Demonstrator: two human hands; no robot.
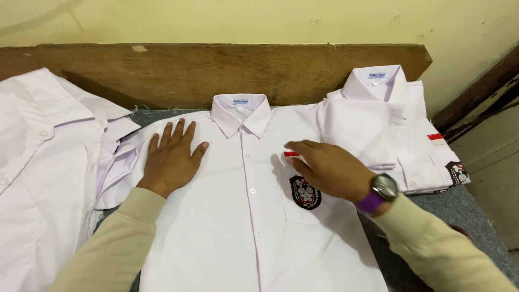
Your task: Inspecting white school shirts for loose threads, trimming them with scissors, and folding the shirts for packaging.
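Head view:
Shirt (254, 216): buttoned, flat on the tabletop (476, 211), collar away from the person, long axis running toward them.
Left hand (173, 159): released, palm flat beside the collar.
Right hand (330, 167): released, fingers over the chest pocket; equally near.
Hidden: shirt hem cut off below.

Shirt (227, 216): smooth matt white cloth. Board (216, 70): rough worn wood. Watch (385, 186): glossy metal, purple strap.

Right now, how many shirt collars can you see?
3. One on the middle shirt under both hands, one atop the folded stack at right, one on the loose shirt at left. The stack may hide more.
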